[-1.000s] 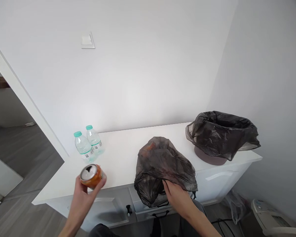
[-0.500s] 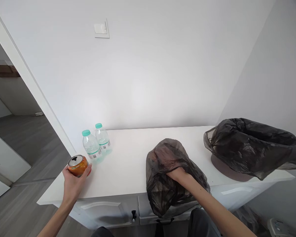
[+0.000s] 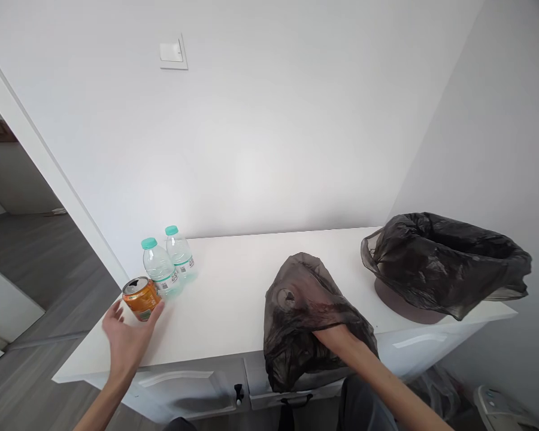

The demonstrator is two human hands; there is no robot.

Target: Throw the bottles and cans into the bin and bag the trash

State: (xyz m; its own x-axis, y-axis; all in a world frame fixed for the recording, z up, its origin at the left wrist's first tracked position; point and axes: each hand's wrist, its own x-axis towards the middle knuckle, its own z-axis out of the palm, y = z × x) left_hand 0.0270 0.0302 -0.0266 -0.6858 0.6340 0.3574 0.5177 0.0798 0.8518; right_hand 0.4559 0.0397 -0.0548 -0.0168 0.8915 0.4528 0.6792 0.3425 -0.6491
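Observation:
An orange drink can [image 3: 142,298] with an opened top stands on the white counter's left end. My left hand [image 3: 126,341] is spread around its near side, the fingers off it on the left and the thumb close to its right side. My right hand [image 3: 312,296] reaches inside a thin black plastic bag [image 3: 291,353] that slumps over the counter's front edge. Through the film, the round top of what looks like another can [image 3: 286,299] shows beside its fingers. Whether those fingers grip it is blurred by the plastic.
Two clear bottles with teal caps [image 3: 159,263] stand behind the orange can. A brownish round bin [image 3: 406,302] lined with a black bag [image 3: 449,269] is on the right of the counter [image 3: 224,287]. Cabinet doors and drawers lie below the front edge.
My left hand has loosened from the orange can, its fingers now apart from it. Inside the bag my right hand has shifted, and a can-like round top now shows. The view turned slightly right.

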